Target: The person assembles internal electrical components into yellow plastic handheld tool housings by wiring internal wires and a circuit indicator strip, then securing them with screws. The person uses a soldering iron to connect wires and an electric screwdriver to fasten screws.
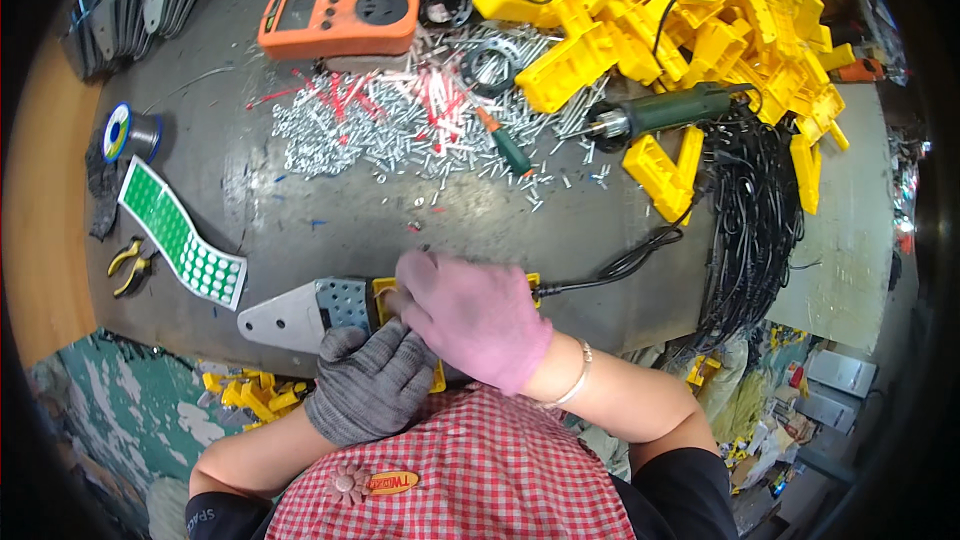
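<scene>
At the near edge of the table lies a device with a flat, tapered metal plate (pixel 283 318), a perforated grey-blue section (pixel 343 302) and a yellow plastic housing (pixel 532 281). A black cord (pixel 590 282) runs from its right end. My left hand (pixel 368 386), in a grey knit glove, is closed on the near side of the device, beside the perforated section. Over the housing lies my right hand (pixel 478 322) in a pink glove, its fingers bent together near the left fingertips. What those fingers pinch, if anything, is hidden, and most of the housing is covered.
Loose screws (pixel 350 130) spread beyond my hands, with a green-handled screwdriver (pixel 508 147) on them. An orange multimeter (pixel 340 20), yellow housings (pixel 690 20), a green power tool (pixel 670 110) and black cords (pixel 755 230) lie around. Left are green stickers (pixel 180 230), solder wire (pixel 130 133) and pliers (pixel 132 266).
</scene>
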